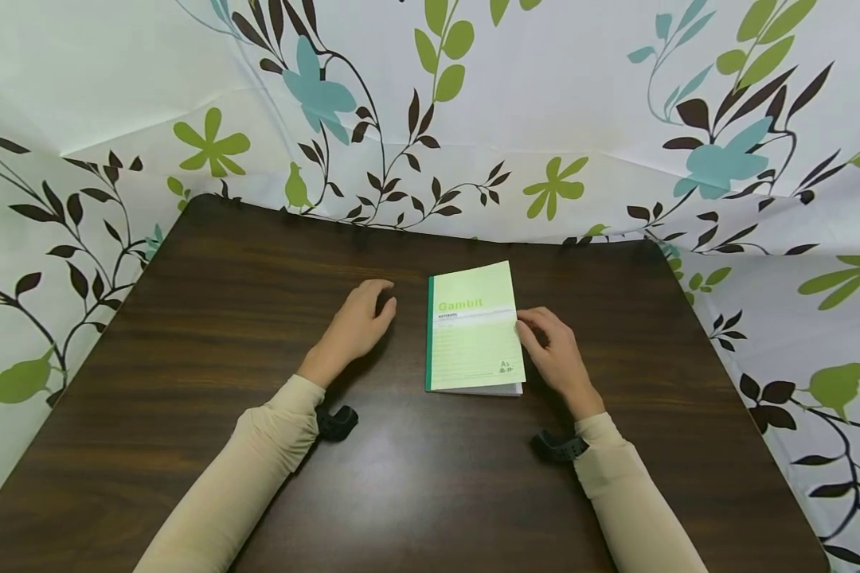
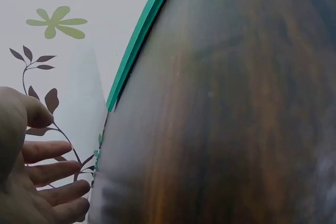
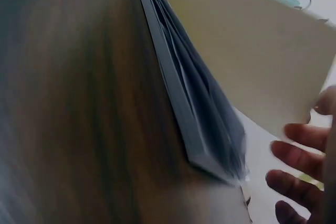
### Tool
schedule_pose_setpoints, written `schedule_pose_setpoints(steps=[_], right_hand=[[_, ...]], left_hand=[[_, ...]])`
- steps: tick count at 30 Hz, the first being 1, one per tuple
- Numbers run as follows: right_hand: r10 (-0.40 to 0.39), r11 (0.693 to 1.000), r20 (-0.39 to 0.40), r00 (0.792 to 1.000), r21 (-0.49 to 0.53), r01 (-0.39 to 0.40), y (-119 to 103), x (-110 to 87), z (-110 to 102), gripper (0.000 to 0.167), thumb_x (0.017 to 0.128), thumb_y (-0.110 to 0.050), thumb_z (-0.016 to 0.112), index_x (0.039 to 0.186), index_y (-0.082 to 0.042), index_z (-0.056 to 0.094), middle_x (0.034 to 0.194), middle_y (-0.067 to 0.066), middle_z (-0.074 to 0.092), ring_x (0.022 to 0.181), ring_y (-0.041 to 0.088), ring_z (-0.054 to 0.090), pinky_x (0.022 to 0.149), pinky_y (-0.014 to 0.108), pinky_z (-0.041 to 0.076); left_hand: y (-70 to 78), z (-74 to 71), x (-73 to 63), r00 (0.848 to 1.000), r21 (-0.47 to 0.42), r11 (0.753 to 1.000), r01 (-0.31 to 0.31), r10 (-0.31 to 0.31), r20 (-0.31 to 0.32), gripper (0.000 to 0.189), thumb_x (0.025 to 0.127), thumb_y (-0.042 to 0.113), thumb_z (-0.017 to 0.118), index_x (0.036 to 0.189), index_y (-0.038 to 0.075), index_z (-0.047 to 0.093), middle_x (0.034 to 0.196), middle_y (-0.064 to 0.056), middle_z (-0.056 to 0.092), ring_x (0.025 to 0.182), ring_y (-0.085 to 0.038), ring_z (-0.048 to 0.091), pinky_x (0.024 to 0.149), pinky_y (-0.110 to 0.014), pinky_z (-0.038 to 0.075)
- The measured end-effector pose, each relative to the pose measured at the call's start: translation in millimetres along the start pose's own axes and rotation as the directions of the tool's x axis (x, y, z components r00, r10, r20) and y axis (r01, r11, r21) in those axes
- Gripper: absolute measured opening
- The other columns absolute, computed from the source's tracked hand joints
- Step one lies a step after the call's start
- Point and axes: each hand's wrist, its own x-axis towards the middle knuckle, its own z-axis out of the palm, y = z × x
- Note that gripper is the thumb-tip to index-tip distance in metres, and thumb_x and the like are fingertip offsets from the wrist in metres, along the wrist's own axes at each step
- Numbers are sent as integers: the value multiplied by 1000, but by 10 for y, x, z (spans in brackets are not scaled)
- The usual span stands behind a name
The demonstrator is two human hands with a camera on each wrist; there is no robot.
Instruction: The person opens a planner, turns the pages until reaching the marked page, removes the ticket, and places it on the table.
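A light green notebook [image 1: 476, 342] with a dark green spine lies on the table in the head view, its front cover raised off the pages along the right side. My right hand [image 1: 555, 354] pinches the cover's right edge between thumb and finger. From the right wrist view, the inside of the cover [image 3: 252, 40] slants up above the slightly fanned pages [image 3: 194, 87], with the other fingers spread below its edge. To the left of the notebook, my left hand [image 1: 354, 322] is held with loosely bent fingers, holding nothing. The green spine [image 2: 139, 45] shows in the left wrist view.
The dark wooden table [image 1: 186, 382] reaches back to a white cloth [image 1: 487, 183] patterned with leaves, flowers and birds, which also hangs at both sides. A dark strap [image 1: 337, 423] circles the left wrist, and another strap [image 1: 559, 447] the right.
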Motion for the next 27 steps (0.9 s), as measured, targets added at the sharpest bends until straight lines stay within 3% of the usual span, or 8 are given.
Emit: schedule_pose_setpoints(steps=[4, 7, 9, 12, 17, 20, 22, 27], right_hand=[[-32, 988, 34, 999, 150, 26, -68, 15, 17, 28, 107, -13, 57, 131, -5, 69, 115, 12, 70, 97, 8, 61, 84, 16, 49], [-25, 957, 78, 997, 290, 1, -151, 16, 18, 35, 108, -9, 52, 141, -1, 61, 121, 20, 67, 101, 4, 61, 86, 13, 50], [-45, 927, 123, 991, 376, -5, -220, 10, 17, 41, 109, -8, 48, 149, -1, 52, 134, 25, 61, 112, 3, 60, 90, 13, 50], [-136, 894, 189, 972, 447, 38, -334, -13, 46, 52, 108, -3, 43, 160, -2, 37, 156, 26, 45, 132, 7, 55, 102, 17, 49], [-289, 903, 306, 907, 402, 152, -506, -81, 196, 64, 107, -1, 49, 166, -9, 25, 171, 14, 28, 152, 12, 37, 117, 34, 44], [-304, 923, 405, 862, 348, 162, -629, -148, 296, 71, 107, -8, 55, 168, -18, 20, 175, 3, 22, 160, 15, 25, 124, 39, 38], [-314, 932, 457, 832, 315, 178, -716, -194, 353, 73, 108, -13, 58, 169, -21, 18, 175, 0, 19, 161, 17, 22, 128, 37, 32], [-340, 936, 546, 766, 274, 220, -825, -273, 433, 74, 108, -25, 59, 169, -22, 17, 176, -2, 17, 162, 19, 22, 130, 32, 26]], left_hand=[[42, -9, 1, 1000, -42, 999, -20, 20, 9, 44, 112, 26, 45, 148, 3, 52, 151, -16, 53, 134, -35, 55, 110, -54, 48], [134, -15, -21, 998, -133, 991, -27, 34, 49, 39, 113, 27, 44, 141, 4, 59, 136, -15, 65, 108, -32, 65, 85, -47, 57], [227, -9, -44, 994, -215, 976, -27, 48, 95, 38, 113, 30, 42, 134, 6, 62, 125, -14, 70, 94, -31, 67, 73, -44, 57], [375, 11, -92, 984, -314, 949, -25, 79, 160, 41, 114, 36, 39, 127, 6, 64, 115, -17, 72, 85, -35, 67, 66, -49, 58], [540, 38, -170, 980, -321, 947, -14, 77, 182, 55, 113, 54, 31, 124, 9, 61, 112, -16, 70, 81, -39, 66, 66, -50, 58], [578, 11, -220, 986, -268, 963, 27, 18, 164, 64, 109, 65, 25, 131, 14, 56, 116, -12, 71, 79, -34, 71, 68, -43, 56], [596, -32, -252, 988, -215, 975, 58, -26, 150, 70, 106, 71, 23, 140, 17, 52, 122, -9, 72, 81, -29, 74, 77, -42, 56], [593, -190, -286, 993, -162, 986, 46, -27, 118, 61, 111, 58, 25, 147, 15, 51, 113, -15, 71, 78, -27, 71, 79, -41, 56]])
